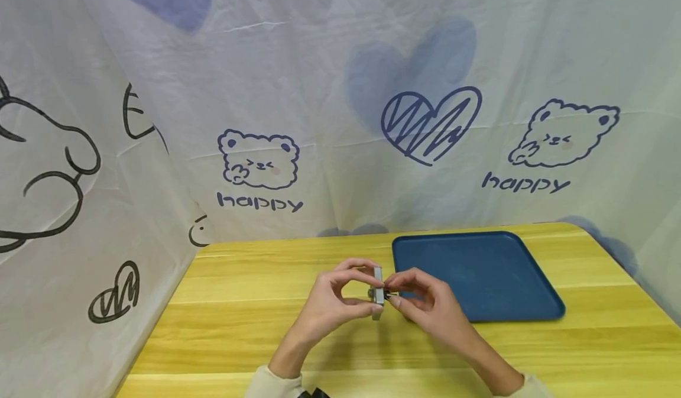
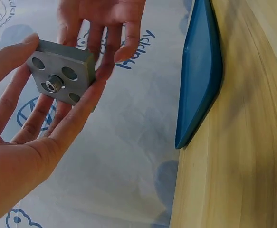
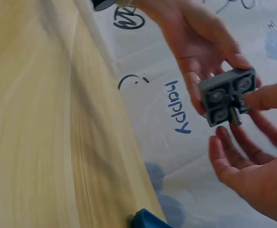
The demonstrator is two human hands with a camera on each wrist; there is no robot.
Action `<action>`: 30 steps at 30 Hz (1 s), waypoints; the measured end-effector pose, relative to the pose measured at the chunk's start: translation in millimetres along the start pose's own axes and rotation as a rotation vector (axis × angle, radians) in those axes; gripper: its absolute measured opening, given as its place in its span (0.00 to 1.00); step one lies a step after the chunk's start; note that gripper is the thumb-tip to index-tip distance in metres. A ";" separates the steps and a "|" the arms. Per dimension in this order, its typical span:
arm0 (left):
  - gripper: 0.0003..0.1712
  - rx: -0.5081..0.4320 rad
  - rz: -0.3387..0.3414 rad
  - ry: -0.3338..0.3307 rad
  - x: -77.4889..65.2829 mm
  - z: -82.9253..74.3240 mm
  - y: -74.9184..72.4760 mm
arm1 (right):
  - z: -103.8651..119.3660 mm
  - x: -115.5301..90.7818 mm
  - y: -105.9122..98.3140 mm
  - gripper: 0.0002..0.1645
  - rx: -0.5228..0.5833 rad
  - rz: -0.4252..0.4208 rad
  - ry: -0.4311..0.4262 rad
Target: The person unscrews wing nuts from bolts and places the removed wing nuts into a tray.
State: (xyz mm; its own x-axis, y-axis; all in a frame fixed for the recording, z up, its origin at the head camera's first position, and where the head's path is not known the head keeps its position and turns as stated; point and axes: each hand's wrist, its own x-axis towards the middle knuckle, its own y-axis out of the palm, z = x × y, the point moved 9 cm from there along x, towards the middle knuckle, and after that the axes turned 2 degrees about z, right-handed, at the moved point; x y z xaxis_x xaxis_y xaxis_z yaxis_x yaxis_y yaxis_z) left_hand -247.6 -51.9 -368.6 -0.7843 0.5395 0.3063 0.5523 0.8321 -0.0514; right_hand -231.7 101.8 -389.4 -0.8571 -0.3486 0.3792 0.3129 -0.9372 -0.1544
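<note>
Above the table, a square grey metal block is held by its edges between the thumb and fingers of my left hand. One face has several round holes and a round metal stud at its middle. The opposite face, in the right wrist view, has round recesses and a small dark fitting with a short metal screw sticking out. My right hand is at that side, thumb and forefinger pinching the dark fitting. Its other fingers are loosely bent beneath the block. The fingertips partly hide the fitting.
A blue tray lies on the right part of the wood-grain table, just beyond my right hand. A printed white cloth hangs behind the table and along its left side.
</note>
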 end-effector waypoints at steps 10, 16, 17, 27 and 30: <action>0.15 0.163 0.051 -0.012 -0.5 1.3 13.0 | -38.0 -7.2 3.1 0.28 0.282 0.104 0.444; 0.15 0.196 0.077 -0.010 -0.8 3.9 18.2 | -45.2 -10.8 7.0 0.23 0.390 0.139 0.489; 0.15 0.198 0.079 -0.010 -0.9 4.1 18.6 | -46.0 -11.2 7.3 0.22 0.394 0.140 0.489; 0.16 0.166 0.068 -0.036 -1.2 5.5 17.7 | -44.4 -9.8 1.6 0.15 0.360 0.079 0.475; 0.16 0.124 0.066 -0.031 -0.9 3.7 15.8 | -39.2 -7.8 -0.5 0.14 0.319 0.074 0.455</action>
State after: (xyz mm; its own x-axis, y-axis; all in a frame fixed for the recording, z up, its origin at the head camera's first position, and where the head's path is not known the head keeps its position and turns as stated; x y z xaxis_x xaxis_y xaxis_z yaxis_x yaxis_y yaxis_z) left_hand -239.2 -38.7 -373.2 -0.7567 0.5959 0.2689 0.5656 0.8030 -0.1878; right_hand -241.3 105.5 -428.0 -0.8963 -0.4387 -0.0651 0.4264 -0.8928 0.1451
